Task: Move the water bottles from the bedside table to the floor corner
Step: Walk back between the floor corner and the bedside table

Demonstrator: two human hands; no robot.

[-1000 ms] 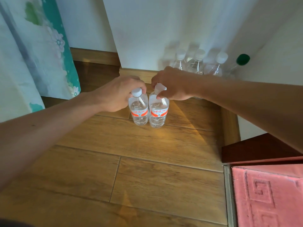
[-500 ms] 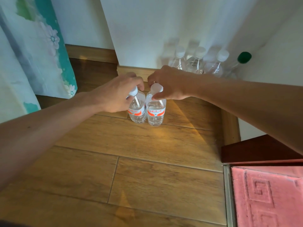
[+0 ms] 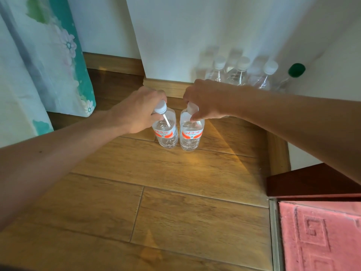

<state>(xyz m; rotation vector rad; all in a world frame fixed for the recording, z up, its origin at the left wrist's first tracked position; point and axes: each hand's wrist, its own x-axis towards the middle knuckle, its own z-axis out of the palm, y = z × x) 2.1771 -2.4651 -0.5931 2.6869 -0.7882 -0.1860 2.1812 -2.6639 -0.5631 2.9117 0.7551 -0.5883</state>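
Note:
Two clear water bottles with orange labels and white caps stand side by side on the wooden floor. My left hand (image 3: 137, 110) grips the left bottle (image 3: 166, 132) round its cap and neck. My right hand (image 3: 203, 100) pinches the cap of the right bottle (image 3: 191, 133). Both bottles look close to upright, their bases at floor level. Behind my right forearm, in the floor corner against the white wall, stands a row of white-capped bottles (image 3: 239, 72) and one green-capped bottle (image 3: 293, 75), their lower parts hidden.
A floral curtain (image 3: 45, 61) hangs at the left down to the floor. A wooden skirting board (image 3: 168, 87) runs along the wall. At the lower right is a dark red wooden furniture edge (image 3: 312, 182) and a pink patterned surface (image 3: 320, 237).
Both hands carried the two bottles a little farther from me toward the wall; the left bottle tilted slightly on the way. The grips on the caps are unchanged.

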